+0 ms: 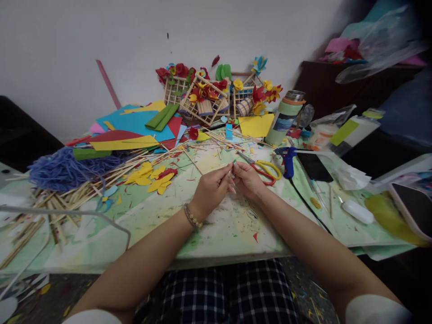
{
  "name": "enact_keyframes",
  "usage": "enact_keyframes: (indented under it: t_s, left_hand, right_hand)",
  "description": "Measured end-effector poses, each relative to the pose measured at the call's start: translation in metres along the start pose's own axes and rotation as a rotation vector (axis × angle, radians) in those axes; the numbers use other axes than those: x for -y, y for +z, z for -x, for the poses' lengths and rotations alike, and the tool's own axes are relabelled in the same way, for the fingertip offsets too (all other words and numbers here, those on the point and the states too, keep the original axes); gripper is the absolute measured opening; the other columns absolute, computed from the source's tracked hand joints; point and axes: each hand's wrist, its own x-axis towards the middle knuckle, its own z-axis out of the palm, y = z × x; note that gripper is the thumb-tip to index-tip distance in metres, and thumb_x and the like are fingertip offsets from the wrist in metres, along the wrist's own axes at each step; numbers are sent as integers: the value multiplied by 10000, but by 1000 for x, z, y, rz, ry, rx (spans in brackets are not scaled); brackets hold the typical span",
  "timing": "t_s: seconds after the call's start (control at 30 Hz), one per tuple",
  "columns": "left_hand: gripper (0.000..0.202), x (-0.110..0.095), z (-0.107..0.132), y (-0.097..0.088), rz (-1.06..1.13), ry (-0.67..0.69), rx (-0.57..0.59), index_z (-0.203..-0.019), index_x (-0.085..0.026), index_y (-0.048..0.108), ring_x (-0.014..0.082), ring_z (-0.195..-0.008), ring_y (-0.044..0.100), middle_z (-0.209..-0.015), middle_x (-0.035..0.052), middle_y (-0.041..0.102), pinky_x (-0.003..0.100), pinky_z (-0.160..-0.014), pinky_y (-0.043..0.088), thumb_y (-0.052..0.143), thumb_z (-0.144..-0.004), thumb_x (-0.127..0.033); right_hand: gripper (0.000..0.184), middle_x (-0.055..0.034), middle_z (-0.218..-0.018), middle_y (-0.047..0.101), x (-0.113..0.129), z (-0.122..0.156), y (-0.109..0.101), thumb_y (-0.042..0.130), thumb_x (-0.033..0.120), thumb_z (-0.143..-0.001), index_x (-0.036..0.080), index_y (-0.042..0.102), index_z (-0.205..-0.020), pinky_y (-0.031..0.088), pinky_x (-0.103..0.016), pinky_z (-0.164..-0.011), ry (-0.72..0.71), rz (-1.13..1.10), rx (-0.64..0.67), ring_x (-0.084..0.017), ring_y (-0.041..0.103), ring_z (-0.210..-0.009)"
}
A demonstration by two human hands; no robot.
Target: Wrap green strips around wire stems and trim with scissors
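My left hand (213, 186) and my right hand (249, 179) meet above the middle of the table, fingertips together in a pinch. A small green piece (234, 161) shows at the tip of my right fingers; its kind is too small to tell. What my left fingers hold, if anything, is hidden. Just right of my hands lie scissors with red and yellow handles (268, 169), blades towards the back left. Yellow paper petals (161, 182) with a bit of red lie to the left of my left hand.
A blue glue gun (288, 161), a green bottle (284, 119) and a black phone (315, 167) stand or lie to the right. Bamboo sticks (131, 173), blue yarn (72, 168) and coloured paper (130, 121) fill the left. Small stick frames with paper flowers (205, 96) lean at the wall.
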Motion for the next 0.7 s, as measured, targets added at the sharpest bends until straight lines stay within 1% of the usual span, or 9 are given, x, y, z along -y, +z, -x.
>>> enact_keyframes:
  t_s: [0.13,0.3,0.47,0.6,0.7]
  left_hand:
    - [304,-1,0,0,4,-13,4,-1163,-154,613,82,-544,632,-704,0,669,199,-613,528,490,-893,-216]
    - [309,0,1,2,45,-49,17,-1165,-151,616,88,-538,632,-684,1,660,209,-602,535,488,-895,-227]
    - [293,-2,1,3,43,-38,7,-1141,-147,626,91,-526,630,-683,7,668,218,-593,536,489,-895,-227]
    - [286,-5,0,0,-100,55,6,-1135,-123,618,104,-583,646,-649,5,673,229,-651,537,477,-900,-206]
    - [283,-3,0,-2,-293,190,1,-1138,-103,598,123,-649,656,-660,12,681,241,-680,534,463,-902,-182]
  right_hand:
    - [252,30,-570,565,-1,0,0,780,375,-623,192,628,-707,403,-241,-469,-4,20,-31,-98,485,-503]
    - [264,42,-595,590,0,-1,-1,804,322,-586,212,657,-775,409,-230,-484,-41,3,-116,-95,507,-535]
    - [261,29,-607,623,2,-1,-1,810,333,-575,196,675,-750,415,-239,-471,-19,-10,-91,-98,519,-518]
    - [254,31,-599,628,3,-1,0,808,349,-576,201,684,-740,412,-247,-467,-26,-6,-82,-101,518,-503]
    - [227,26,-632,646,3,0,2,820,319,-561,188,694,-697,439,-237,-556,-60,-3,-139,-87,531,-562]
